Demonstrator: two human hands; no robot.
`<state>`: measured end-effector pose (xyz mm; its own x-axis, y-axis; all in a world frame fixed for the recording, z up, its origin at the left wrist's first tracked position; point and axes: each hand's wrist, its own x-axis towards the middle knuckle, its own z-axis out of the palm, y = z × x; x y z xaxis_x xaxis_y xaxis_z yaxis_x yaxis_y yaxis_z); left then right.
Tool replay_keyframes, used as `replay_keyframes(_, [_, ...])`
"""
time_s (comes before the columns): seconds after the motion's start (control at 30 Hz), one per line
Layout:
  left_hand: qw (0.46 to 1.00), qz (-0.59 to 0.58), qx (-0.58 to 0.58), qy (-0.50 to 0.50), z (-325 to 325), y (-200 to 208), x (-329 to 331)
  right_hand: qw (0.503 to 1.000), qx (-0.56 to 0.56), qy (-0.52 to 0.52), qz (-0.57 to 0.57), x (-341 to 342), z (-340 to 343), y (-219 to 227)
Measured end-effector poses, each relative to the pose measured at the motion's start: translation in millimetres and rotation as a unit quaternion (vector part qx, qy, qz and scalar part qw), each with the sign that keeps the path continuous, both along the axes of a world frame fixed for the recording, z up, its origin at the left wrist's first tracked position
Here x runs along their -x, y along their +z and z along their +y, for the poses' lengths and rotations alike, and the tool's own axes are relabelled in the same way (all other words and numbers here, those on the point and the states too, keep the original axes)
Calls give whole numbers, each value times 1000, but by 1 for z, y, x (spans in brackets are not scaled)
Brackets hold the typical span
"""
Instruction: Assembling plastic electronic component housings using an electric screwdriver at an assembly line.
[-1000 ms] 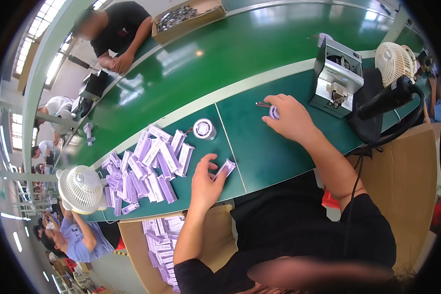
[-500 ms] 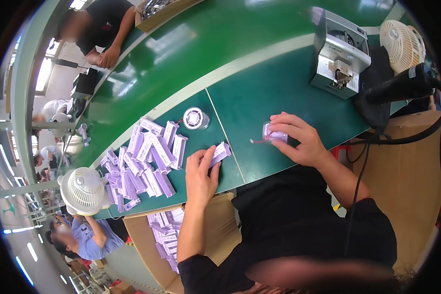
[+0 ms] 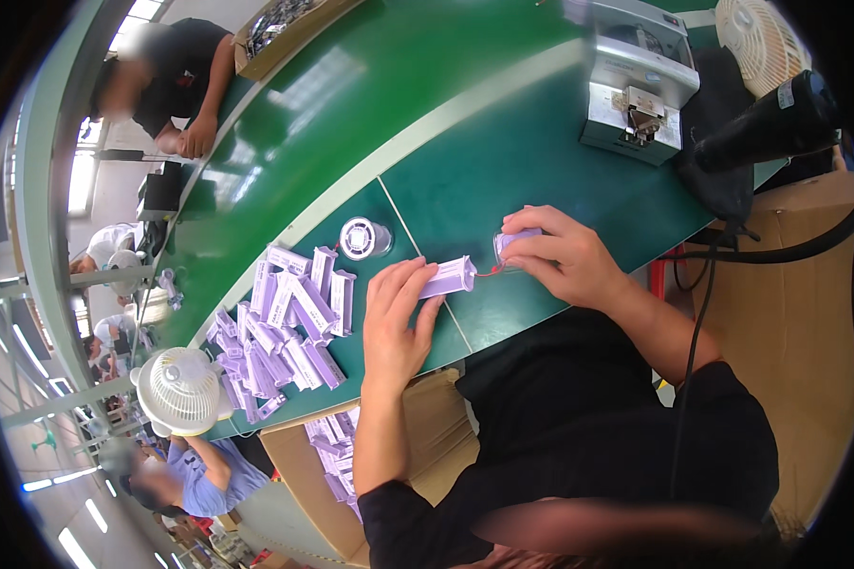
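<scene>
My left hand (image 3: pixel 391 327) is closed on a long purple plastic housing (image 3: pixel 451 276), its open end facing right. My right hand (image 3: pixel 571 258) grips a small clear cup-like part with purple inside (image 3: pixel 505 244), partly hidden by the fingers. A thin red wire (image 3: pixel 489 272) spans the short gap between the housing's end and that part. Left of my hands lies a heap of similar purple housings (image 3: pixel 299 308), jumbled on the green mat. A clear round part with a white square centre (image 3: pixel 362 239) stands just beyond my left hand.
A grey metal machine (image 3: pixel 640 90) stands at the far right, beside a black flexible tube (image 3: pixel 769 128) and a white fan (image 3: pixel 759 43). Another white fan (image 3: pixel 180 389) sits at the left edge. An open carton (image 3: pixel 304 465) below holds more purple housings. A co-worker (image 3: pixel 176 81) sits across the bench.
My left hand has moved the purple housing right, close to the clear part in my right hand. The right hand has turned its part slightly, and the whole view has shifted.
</scene>
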<state>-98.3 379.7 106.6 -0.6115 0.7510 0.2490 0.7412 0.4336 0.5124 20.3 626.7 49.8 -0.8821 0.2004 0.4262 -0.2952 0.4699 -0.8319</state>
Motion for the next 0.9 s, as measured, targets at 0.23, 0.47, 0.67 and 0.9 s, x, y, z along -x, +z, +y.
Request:
replay_keyframes(0.23, [999, 22, 13, -22, 15, 12, -5, 1000, 5, -5, -3, -1, 1, 0])
replay_keyframes(0.47, [998, 26, 14, -52, 23, 25, -4, 999, 43, -16, 8, 1, 0, -6])
replay_keyframes(0.67, [999, 6, -9, -51, 27, 24, -1, 999, 31, -19, 24, 2, 1, -5])
replay_keyframes(0.9, [998, -7, -56, -39, 41, 23, -5, 999, 21, -29, 6, -3, -1, -5])
